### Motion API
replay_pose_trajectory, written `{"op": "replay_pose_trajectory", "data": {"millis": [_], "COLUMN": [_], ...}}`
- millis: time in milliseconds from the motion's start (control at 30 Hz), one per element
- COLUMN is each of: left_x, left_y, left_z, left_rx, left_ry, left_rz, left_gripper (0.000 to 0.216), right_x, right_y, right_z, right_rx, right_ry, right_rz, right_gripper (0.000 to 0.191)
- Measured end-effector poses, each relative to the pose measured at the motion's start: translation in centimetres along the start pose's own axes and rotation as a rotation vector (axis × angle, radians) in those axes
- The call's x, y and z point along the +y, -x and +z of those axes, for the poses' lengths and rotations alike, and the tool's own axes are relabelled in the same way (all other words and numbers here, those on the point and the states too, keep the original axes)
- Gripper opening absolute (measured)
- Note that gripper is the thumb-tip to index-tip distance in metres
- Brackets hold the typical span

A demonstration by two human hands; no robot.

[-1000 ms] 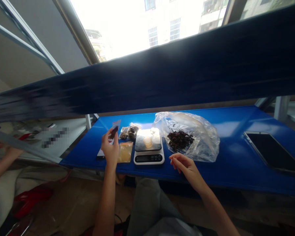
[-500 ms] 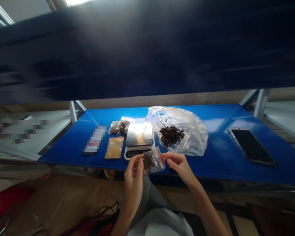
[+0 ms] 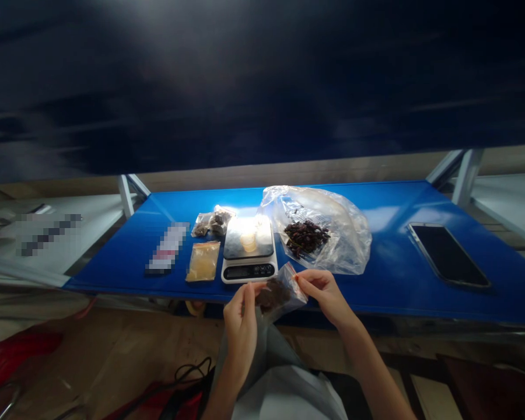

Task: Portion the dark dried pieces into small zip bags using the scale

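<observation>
Taking the kitchen scale (image 3: 250, 272) as the landmark, the small zip bag (image 3: 275, 296) is just in front of it and a little to its right, held up near the front edge of the counter (image 3: 389, 294). The left hand (image 3: 241, 312) has its fingers nearly closed on the bag's filled end, thumb against fingertips; the right hand (image 3: 322, 290) pinches the red-striped mouth between thumb and forefinger, with no wide gap. Whether the seal is parted I cannot tell

The bag looks light, limp and a bit slippery, its dark contents probably loose enough to slide to one end. I would hold it by the filled end and by the lip beside the stripe, gently, since thin film could stretch or tear

A small cup (image 3: 248, 242) stands on the scale. To its right lies a big clear bag (image 3: 350, 245) with dark dried pieces (image 3: 306, 239); to its left, a yellowish packet (image 3: 203, 261)
</observation>
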State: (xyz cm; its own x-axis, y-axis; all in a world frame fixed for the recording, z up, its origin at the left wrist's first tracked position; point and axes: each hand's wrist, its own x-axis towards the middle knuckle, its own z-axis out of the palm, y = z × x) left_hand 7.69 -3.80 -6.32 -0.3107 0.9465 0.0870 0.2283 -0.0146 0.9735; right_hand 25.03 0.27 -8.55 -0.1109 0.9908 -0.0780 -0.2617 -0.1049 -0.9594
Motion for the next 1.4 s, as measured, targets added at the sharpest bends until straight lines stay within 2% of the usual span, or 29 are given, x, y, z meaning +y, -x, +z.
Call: {"op": "replay_pose_trajectory", "data": {"millis": [133, 233, 400, 533, 667, 967, 1233, 1400], "left_x": [0.4, 1.3, 2.6, 2.8, 2.8, 3.2, 3.3, 3.0], "left_y": [0.6, 0.9, 0.3, -0.5, -0.9, -0.8, -1.2, -1.7], "left_z": [0.6, 1.3, 2.6, 3.5, 3.9, 3.6, 3.1, 3.1], "left_rx": [0.104, 0.045, -0.149, -0.203, -0.249, -0.316, -0.447, -0.434], "left_ry": [-0.032, -0.023, -0.031, -0.064, -0.078, -0.129, -0.067, -0.001], "left_rz": [0.236, 0.295, 0.279, 0.226, 0.222, 0.254, 0.14, 0.096], "left_gripper": [0.037, 0.028, 0.026, 0.025, 0.028, 0.033, 0.034, 0.04], "right_x": [-0.2, -0.4, -0.4, -0.3, -0.4, -0.3, -0.9, -1.4], "right_y": [-0.3, -0.4, -0.1, 0.2, 0.2, 0.2, 0.3, 0.2], "right_z": [-0.3, -0.5, -0.4, 0.0, 0.0, -0.2, 0.1, 0.2], "right_rx": [0.159, 0.193, 0.105, -0.046, -0.139, -0.21, -0.256, -0.24], "right_ry": [-0.179, -0.208, -0.187, -0.125, -0.101, -0.098, -0.067, 0.034], "right_rz": [0.024, 0.02, -0.009, -0.039, -0.059, -0.12, -0.083, -0.134], "right_gripper": [0.036, 0.037, 0.029, 0.016, 0.016, 0.017, 0.023, 0.027]}}
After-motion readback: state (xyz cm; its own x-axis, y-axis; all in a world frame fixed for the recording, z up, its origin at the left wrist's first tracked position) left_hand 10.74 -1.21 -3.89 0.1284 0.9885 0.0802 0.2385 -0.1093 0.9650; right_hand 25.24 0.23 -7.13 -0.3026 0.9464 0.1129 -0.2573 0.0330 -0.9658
